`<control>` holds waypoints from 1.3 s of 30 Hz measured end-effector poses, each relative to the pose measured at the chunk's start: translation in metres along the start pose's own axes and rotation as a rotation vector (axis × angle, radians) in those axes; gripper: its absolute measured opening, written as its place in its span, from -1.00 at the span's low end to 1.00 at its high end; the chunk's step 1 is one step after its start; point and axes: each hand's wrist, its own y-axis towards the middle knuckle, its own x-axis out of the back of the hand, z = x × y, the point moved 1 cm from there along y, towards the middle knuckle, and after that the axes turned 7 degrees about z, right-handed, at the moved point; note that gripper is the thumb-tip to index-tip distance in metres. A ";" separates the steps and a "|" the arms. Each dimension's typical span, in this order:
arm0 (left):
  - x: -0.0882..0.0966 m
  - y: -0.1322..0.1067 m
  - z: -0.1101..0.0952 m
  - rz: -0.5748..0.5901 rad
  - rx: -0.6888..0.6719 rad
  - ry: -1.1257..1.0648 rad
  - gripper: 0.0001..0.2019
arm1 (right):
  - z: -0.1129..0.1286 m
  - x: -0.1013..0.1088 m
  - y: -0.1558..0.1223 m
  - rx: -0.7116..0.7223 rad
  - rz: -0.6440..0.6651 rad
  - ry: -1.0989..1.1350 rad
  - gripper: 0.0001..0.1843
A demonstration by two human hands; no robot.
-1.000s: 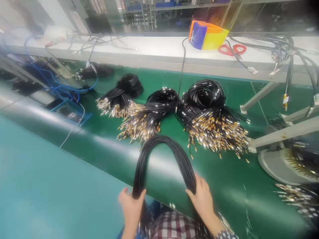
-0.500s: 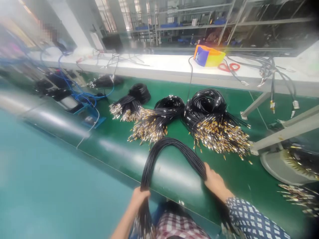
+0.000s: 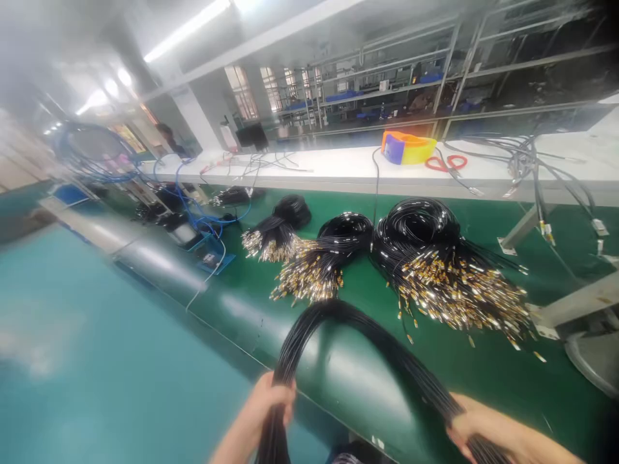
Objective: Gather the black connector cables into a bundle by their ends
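Observation:
A thick bundle of black cables (image 3: 333, 310) arches up between my two hands over the front of the green bench. My left hand (image 3: 278, 403) is closed around its left leg, near the bench's front edge. On the right, my right hand (image 3: 471, 422) wraps the other leg, lower in the picture. Both ends of the bundle run out of the frame at the bottom. Beyond the arch lie a large coiled cable bundle (image 3: 420, 222), a middle coiled bundle (image 3: 345, 229) and a smaller coiled bundle (image 3: 290, 212), their metal-tipped ends fanned toward me.
A white shelf (image 3: 338, 173) runs behind the bench, bearing an orange, purple and yellow tape ring (image 3: 409, 148), red-handled scissors (image 3: 445, 163) and loose cables (image 3: 527, 158). Blue tubing (image 3: 181, 193) hangs at left. A metal bracket (image 3: 575, 299) stands at right.
My right hand has moved right and down along with its leg of the bundle, widening the arch. My left hand stays closed in about the same place. The view has tilted upward.

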 end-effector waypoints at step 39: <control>0.228 0.275 -0.378 -0.316 -0.543 1.852 -0.16 | 0.554 -0.146 0.385 0.686 0.159 0.063 -0.77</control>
